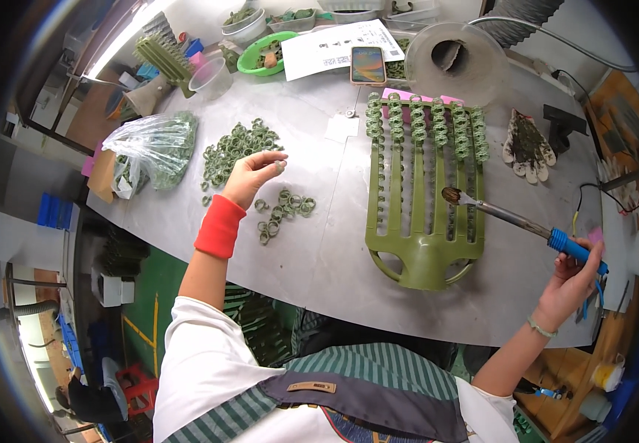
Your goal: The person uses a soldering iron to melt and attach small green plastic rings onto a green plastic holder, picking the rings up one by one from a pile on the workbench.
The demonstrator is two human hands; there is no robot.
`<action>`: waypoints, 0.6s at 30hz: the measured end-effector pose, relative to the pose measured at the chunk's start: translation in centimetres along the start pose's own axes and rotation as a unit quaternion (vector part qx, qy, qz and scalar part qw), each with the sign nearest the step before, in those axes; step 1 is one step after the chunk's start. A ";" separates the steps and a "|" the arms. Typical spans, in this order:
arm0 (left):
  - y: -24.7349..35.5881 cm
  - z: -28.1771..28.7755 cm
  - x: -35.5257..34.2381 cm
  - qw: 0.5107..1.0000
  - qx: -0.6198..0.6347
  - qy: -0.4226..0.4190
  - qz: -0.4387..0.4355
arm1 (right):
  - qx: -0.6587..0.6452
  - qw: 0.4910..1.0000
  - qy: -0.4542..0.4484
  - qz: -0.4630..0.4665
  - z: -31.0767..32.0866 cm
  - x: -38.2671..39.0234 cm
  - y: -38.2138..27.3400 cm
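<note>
My right hand (572, 286) grips the blue handle of a soldering iron (513, 217). Its broad, brownish tip sits over the right half of an olive-green plastic rack (424, 260). Light green rings (417, 122) line the far ends of the rack's long bars. At the left, my left hand (249, 177) has thumb and fingers drawn together in a pinch above the table; what lies between the fingertips, if anything, is too small to make out. Just beyond that hand is a pile of green rings (237, 151), and a smaller scatter of rings (278, 213) lies nearer me.
A clear plastic bag (158, 151) of green pieces lies at the left. A phone (368, 66) rests on a printed sheet (319, 53) beside a green bowl (249, 57). To the right are a soiled glove (528, 148) and a clear round hood (486, 66).
</note>
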State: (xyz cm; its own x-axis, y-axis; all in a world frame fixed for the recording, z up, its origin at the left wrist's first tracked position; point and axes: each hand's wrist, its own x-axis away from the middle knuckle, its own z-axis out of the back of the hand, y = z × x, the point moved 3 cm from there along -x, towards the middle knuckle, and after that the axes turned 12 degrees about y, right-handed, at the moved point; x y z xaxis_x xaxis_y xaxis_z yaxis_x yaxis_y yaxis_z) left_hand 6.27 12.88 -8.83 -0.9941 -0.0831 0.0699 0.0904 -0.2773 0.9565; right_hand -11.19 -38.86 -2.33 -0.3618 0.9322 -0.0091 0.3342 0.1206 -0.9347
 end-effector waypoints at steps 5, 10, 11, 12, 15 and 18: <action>1.4 -1.0 0.4 0.987 0.089 -0.035 0.132 | -0.004 1.000 -0.005 0.001 -0.1 0.1 -0.1; 2.0 -1.5 0.4 0.986 0.107 -0.080 0.101 | -0.010 1.000 -0.004 0.001 -0.2 0.1 0.1; 2.4 -1.8 0.5 0.979 0.137 -0.106 0.104 | -0.012 1.000 -0.003 0.002 -0.2 0.0 0.1; 3.1 -2.4 0.7 0.971 0.167 -0.132 0.108 | -0.012 1.000 -0.001 0.003 -0.1 -0.1 0.1; 4.7 -3.8 1.3 0.967 0.176 -0.129 0.129 | -0.005 1.000 0.008 -0.003 -0.2 0.0 0.2; 5.5 -5.4 1.2 0.986 0.097 -0.122 0.055 | -0.011 1.000 0.008 -0.002 -0.4 0.2 0.3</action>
State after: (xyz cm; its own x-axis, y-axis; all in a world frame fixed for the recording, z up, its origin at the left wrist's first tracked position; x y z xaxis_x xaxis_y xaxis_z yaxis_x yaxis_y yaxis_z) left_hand 5.86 6.12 -5.05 -0.9659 0.1364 0.2199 0.2091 -0.0891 0.9738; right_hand -10.83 -38.53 -2.48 -0.3495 0.9370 -0.0005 0.3523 0.1309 -0.9267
